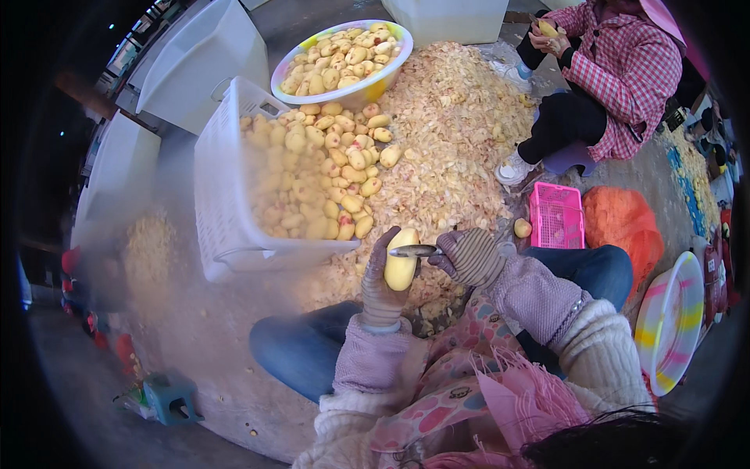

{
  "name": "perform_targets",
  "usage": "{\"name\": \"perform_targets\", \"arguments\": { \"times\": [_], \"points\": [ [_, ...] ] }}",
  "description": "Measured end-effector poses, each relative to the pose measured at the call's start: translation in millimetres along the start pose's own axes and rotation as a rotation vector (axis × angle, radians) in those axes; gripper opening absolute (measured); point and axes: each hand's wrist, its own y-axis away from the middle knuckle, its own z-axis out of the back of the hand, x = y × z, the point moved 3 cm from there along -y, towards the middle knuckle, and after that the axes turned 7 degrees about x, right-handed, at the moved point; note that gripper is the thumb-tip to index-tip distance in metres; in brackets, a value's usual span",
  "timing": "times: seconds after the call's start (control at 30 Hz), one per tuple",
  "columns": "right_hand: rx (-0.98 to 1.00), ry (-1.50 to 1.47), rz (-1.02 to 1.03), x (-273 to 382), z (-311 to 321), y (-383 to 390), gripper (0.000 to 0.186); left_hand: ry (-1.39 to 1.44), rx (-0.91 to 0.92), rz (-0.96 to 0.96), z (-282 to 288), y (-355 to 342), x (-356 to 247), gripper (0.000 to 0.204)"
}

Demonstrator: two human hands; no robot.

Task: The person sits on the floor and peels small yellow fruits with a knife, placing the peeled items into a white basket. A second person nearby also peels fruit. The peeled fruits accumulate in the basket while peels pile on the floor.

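Note:
My left hand (pixel 380 285), in a striped glove, is closed around a pale yellow potato (pixel 401 266) held upright over my lap. In my right hand (pixel 473 258), also gloved, is a metal peeler (pixel 416 251); its blade lies across the upper part of the potato. The side of the potato facing me looks peeled. Just beyond my hands, a white plastic crate (pixel 226 203) lies tipped on its side, with a heap of potatoes (pixel 336 168) spilling from its open side. Some of them keep patches of reddish skin.
A colourful basin of potatoes (pixel 291 92) stands behind the crate. Peelings (pixel 453 133) cover the floor ahead. At right are a pink basket (pixel 558 195), an orange mesh bag (pixel 621 223) and a tilted basin (pixel 670 320). A co-worker (pixel 625 86) sits far right holding a potato. A small stool (pixel 170 397) is lower left.

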Motion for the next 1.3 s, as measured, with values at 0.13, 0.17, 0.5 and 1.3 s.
{"name": "perform_targets", "arguments": {
  "times": [0.13,0.17,0.5,1.3],
  "points": [
    [-0.204,0.096,-0.394,-6.5,1.3,-0.5,0.038,0.210,-0.009,0.058,0.3,-3.9,7.2,0.046],
    [-0.064,0.120,-0.247,-0.2,-4.1,-4.0,0.038,0.275,-0.070,0.065,3.8,-3.5,9.2,0.044],
    [0.025,-0.018,-0.151,-4.4,-21.4,-12.2,0.039,0.378,0.142,0.028,-8.1,5.0,7.1,0.078],
    [0.044,0.061,-0.531,-21.2,11.7,-1.6,0.045,-0.651,0.107,-0.169,10.9,-0.5,-3.2,0.078]
  ]
}}
